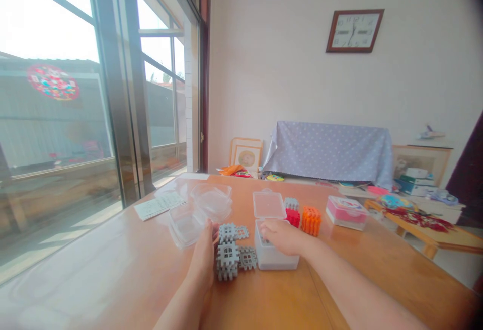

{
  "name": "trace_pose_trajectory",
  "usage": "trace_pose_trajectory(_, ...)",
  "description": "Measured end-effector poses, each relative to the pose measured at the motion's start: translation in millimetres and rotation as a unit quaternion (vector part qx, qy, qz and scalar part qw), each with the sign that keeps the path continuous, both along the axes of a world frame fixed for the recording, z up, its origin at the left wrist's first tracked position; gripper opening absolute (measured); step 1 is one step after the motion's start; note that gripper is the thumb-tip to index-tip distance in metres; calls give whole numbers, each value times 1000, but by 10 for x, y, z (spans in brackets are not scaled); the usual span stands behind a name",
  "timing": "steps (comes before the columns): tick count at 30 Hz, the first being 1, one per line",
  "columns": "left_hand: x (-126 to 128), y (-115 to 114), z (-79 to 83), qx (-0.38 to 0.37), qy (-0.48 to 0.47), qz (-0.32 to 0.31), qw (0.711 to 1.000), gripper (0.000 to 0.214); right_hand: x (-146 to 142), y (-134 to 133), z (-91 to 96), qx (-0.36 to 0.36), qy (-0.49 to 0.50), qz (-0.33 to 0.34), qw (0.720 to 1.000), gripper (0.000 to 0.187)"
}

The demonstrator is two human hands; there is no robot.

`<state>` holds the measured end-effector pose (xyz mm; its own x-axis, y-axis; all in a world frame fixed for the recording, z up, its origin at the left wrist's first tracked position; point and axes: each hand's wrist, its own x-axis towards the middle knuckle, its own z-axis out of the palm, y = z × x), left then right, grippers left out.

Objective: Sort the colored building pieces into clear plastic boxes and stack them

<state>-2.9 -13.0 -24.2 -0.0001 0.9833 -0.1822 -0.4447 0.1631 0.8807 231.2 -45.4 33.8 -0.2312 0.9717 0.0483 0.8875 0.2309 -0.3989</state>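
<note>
On the table, my left hand (205, 249) stands on edge against the left side of a cluster of grey interlocking plastic blocks (228, 253), its fingers stretched out along them. Flat window-patterned grey pieces (248, 258) lie just right of the cluster. My right hand (281, 235) reaches over the rim into a clear plastic box (277, 258) whose lid (269, 205) is flipped back. Its fingers are bent downward, with the tips hidden inside, so what they grip does not show. Behind the box sit red blocks (293, 217), an orange block stack (311, 221) and more grey blocks (291, 203).
Clear empty containers (186, 227) and a clear lid (213, 199) are left of the blocks, near a printed sheet (160, 205). A pink-and-white box (346, 213) stands at the right. A window (162, 93) borders the left; a cloth-covered object (328, 149) is beyond the table.
</note>
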Motion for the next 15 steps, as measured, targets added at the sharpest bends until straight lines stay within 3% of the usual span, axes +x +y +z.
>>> trace_pose_trajectory(2,1,-7,11,-3,-3,-1,1000,52,-22,-23,23,17,7,-22,1000,33)
trace_pose_trajectory(5,-6,-8,13,-7,-5,0,1000,55,-134,-149,92,100,9,-55,993,33)
trace_pose_trajectory(10,-13,-52,45,0,-19,4,1000,52,-489,-532,68,253,-61,10,965,22)
trace_pose_trajectory(15,-4,-120,105,3,-39,-2,999,52,-742,-816,-321,188,-111,30,975,20)
